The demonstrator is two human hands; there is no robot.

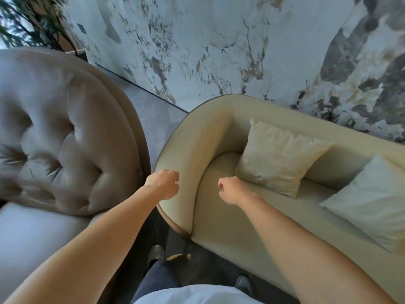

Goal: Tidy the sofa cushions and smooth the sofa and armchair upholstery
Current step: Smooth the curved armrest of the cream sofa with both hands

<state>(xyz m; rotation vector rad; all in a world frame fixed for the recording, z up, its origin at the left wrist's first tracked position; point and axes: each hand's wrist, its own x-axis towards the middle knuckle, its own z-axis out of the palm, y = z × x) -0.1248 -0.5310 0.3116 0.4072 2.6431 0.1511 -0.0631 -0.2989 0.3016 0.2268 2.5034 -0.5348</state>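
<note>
A cream sofa (210, 137) with a rounded arm fills the right half of the view. A cream cushion (278, 156) leans in its left corner, and a paler white cushion (368, 200) lies to the right on the seat. A taupe tufted armchair (65, 132) stands at the left. My left hand (163, 183) hovers at the outer front of the sofa arm, fingers curled, nothing in it. Over the seat just in front of the cream cushion, my right hand (230, 189) is loosely closed and holds nothing.
A marbled wall (219, 40) runs behind the sofa. A narrow strip of grey floor (153, 113) separates armchair and sofa. A leafy plant (32, 20) stands at the top left. My legs and shoes (155, 253) are on a dark floor between the two seats.
</note>
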